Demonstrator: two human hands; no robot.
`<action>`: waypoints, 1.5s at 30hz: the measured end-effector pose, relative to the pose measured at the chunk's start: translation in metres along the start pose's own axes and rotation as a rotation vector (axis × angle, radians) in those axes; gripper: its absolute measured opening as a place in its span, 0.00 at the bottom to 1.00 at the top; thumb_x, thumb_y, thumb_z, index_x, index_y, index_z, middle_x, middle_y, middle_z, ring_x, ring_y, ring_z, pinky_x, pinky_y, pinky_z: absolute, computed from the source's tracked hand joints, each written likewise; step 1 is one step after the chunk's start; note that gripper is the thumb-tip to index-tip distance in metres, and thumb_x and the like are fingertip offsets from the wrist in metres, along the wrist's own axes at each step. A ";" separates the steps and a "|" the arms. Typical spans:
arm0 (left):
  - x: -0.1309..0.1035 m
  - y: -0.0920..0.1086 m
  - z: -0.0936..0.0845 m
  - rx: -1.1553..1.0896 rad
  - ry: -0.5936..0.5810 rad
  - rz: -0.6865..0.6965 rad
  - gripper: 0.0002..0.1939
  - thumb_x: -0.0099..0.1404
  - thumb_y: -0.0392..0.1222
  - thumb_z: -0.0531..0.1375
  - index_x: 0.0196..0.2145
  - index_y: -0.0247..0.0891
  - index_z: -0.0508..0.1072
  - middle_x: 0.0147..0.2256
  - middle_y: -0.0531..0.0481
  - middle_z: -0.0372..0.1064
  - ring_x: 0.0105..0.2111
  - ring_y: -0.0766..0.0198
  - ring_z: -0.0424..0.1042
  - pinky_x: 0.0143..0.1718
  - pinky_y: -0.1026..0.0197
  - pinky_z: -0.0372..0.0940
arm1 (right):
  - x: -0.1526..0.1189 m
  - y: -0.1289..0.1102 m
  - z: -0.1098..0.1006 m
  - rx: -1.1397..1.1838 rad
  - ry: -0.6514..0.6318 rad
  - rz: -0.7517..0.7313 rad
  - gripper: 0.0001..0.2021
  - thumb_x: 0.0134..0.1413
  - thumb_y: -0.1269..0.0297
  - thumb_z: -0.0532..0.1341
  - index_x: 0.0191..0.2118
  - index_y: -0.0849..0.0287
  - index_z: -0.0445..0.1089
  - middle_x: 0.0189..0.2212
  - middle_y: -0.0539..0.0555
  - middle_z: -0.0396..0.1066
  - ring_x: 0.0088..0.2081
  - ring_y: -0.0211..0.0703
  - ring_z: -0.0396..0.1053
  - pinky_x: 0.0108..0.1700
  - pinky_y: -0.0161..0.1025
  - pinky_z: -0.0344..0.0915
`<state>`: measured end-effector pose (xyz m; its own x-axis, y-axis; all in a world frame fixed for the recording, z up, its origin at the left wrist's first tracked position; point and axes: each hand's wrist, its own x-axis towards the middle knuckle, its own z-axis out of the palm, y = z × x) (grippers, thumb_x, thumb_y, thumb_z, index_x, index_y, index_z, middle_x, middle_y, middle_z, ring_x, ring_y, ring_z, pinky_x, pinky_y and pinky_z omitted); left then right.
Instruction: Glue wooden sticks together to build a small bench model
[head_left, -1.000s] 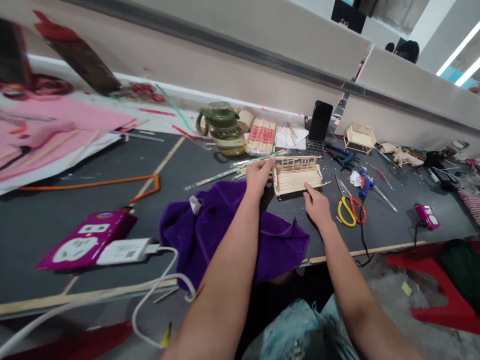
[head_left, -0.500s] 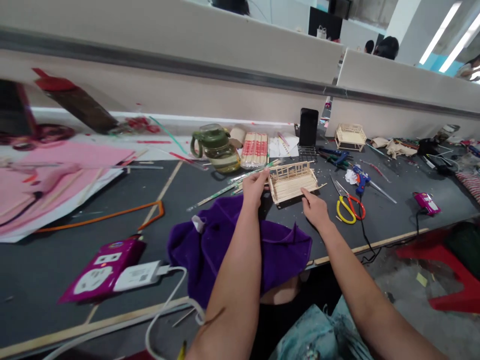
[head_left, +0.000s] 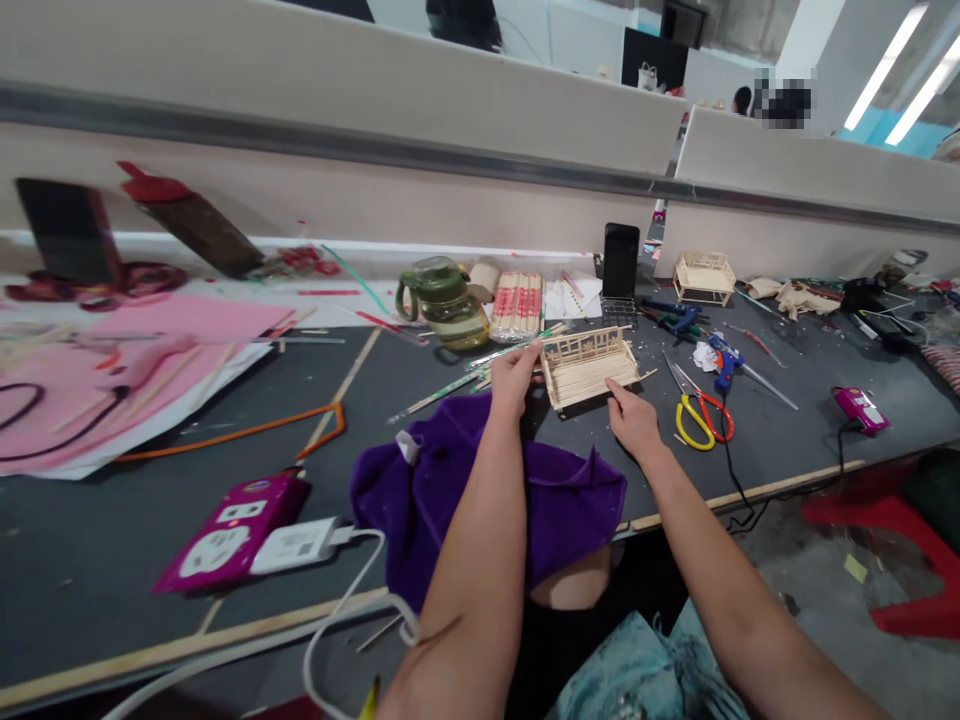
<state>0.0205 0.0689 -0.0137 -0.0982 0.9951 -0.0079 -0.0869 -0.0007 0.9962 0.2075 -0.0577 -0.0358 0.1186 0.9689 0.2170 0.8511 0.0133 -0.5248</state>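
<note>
A small wooden stick model point(head_left: 589, 372), shaped like a bench with a railing at its back, is tilted above the grey table. My left hand point(head_left: 514, 382) pinches its left end between thumb and fingers. At its front edge is my right hand point(head_left: 632, 415), closed around the edge with the index finger near the slats. A purple cloth point(head_left: 442, 470) lies under my left forearm. To the right of my right hand lie scissors point(head_left: 703, 418) with yellow and red handles. A similar stick model point(head_left: 705, 277) stands farther back.
A green-lidded jug point(head_left: 448, 305), bundled sticks point(head_left: 517, 305) and a phone point(head_left: 621, 262) stand at the back. A blue glue gun point(head_left: 726, 362) lies right. A magenta power strip point(head_left: 236, 530) and white cable point(head_left: 341, 590) are at left; a red stool point(head_left: 900, 570) is at lower right.
The view has shifted slightly, so the scene sits a little farther right and more shows at the left. Both hands keep the same places on the stick model.
</note>
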 end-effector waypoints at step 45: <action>-0.003 0.000 -0.001 -0.045 0.034 -0.050 0.26 0.48 0.65 0.69 0.23 0.35 0.76 0.27 0.45 0.74 0.27 0.62 0.71 0.24 0.64 0.67 | -0.003 0.002 0.008 0.042 0.116 -0.080 0.21 0.67 0.69 0.54 0.60 0.57 0.74 0.52 0.57 0.80 0.52 0.45 0.79 0.59 0.38 0.71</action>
<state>0.0194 0.0657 -0.0137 -0.1266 0.9901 -0.0609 -0.1371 0.0434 0.9896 0.2049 -0.0588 -0.0447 0.1118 0.9292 0.3522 0.8386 0.1020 -0.5352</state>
